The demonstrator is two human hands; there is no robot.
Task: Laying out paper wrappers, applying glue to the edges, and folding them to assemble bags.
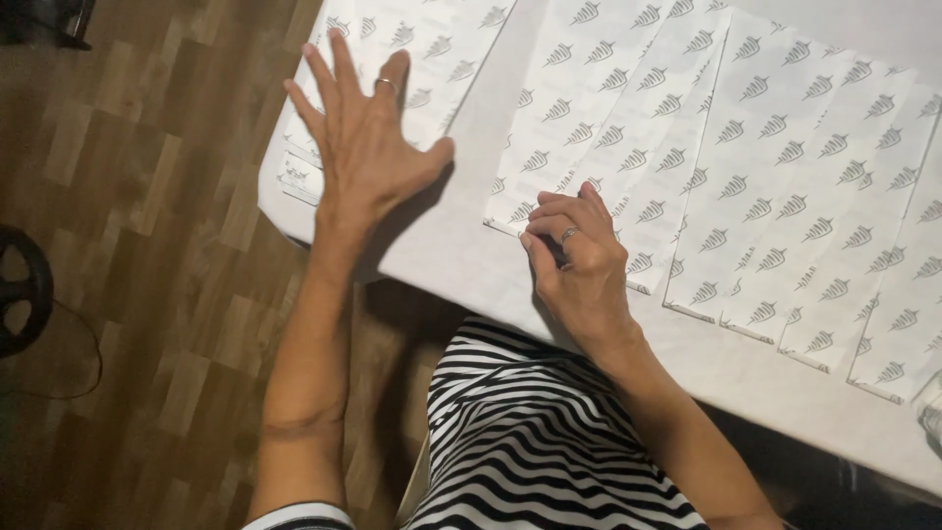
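**Two hands on patterned sheets at the table's near edge**

Striped fabric (549, 442) over your lap sits closest, under the near edge of the white table (461, 255). Across the table lie long white patterned paper sheets (785, 177), side by side, their long axes running from the near edge toward the far edge, leaning slightly right. A second patterned sheet (422, 59) lies at the table's left corner. Your left hand (368, 147) rests flat on it, fingers spread and released, gripping nothing. Your right hand (579, 260) is the nearer one to the leftmost sheet (589, 108); its curled fingertips (535, 236) pinch that sheet's near left corner, with the sheet stretching away beyond them.
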